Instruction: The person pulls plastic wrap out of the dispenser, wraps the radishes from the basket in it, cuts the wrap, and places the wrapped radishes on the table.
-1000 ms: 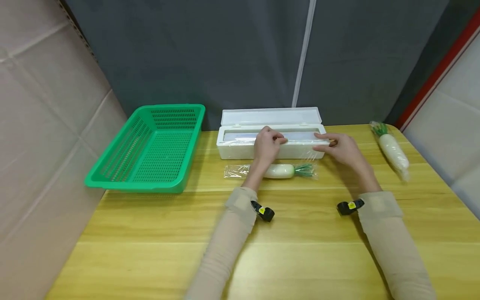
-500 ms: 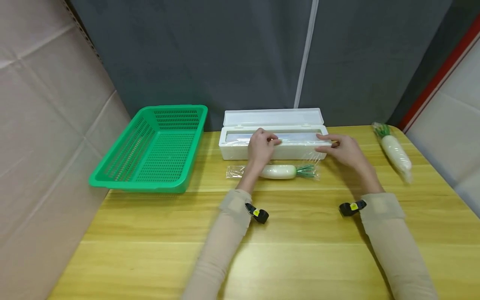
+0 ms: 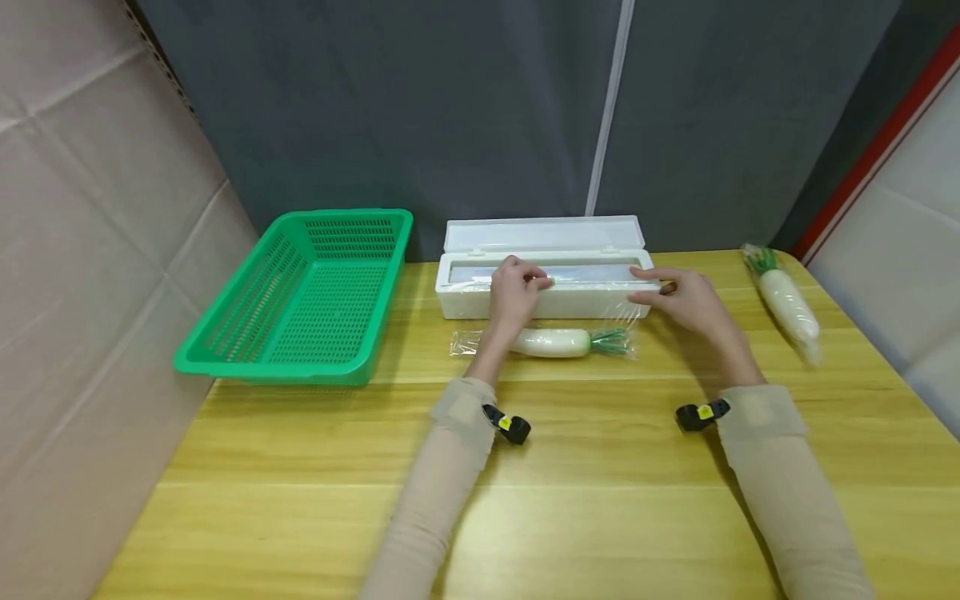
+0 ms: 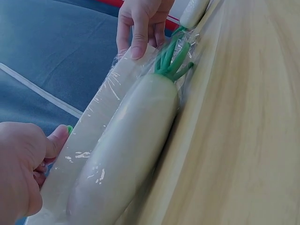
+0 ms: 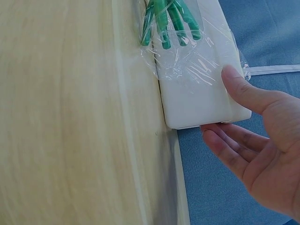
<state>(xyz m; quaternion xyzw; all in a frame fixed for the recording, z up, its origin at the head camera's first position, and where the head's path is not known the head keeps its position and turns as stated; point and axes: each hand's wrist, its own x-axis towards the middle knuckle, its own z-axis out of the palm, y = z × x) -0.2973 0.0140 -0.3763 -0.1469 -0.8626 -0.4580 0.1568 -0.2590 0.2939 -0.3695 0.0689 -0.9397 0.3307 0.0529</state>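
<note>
A long white cling film box (image 3: 465,302) stands at the back of the table, its lid (image 3: 543,235) raised. At its front top edge my left hand (image 3: 516,292) pinches a small green-tipped slide cutter (image 4: 70,128) between thumb and curled fingers. My right hand (image 3: 686,300) holds the box's right end, thumb on top and fingers against the end, as the right wrist view shows. Clear film (image 5: 201,65) hangs over the box front onto a white radish (image 3: 558,342) with green stalks, which lies just before the box. My left wrist partly covers the radish in the head view.
To the left sits a green plastic basket (image 3: 367,354) with slotted walls. A second white radish (image 3: 787,304), wrapped in film, lies near the table's right edge. A grey curtain (image 3: 420,108) hangs behind the wooden table (image 3: 600,500).
My left hand has moved a short way left along the box's front edge, still pinching the slide cutter. The right hand keeps its place at the box's right end.
</note>
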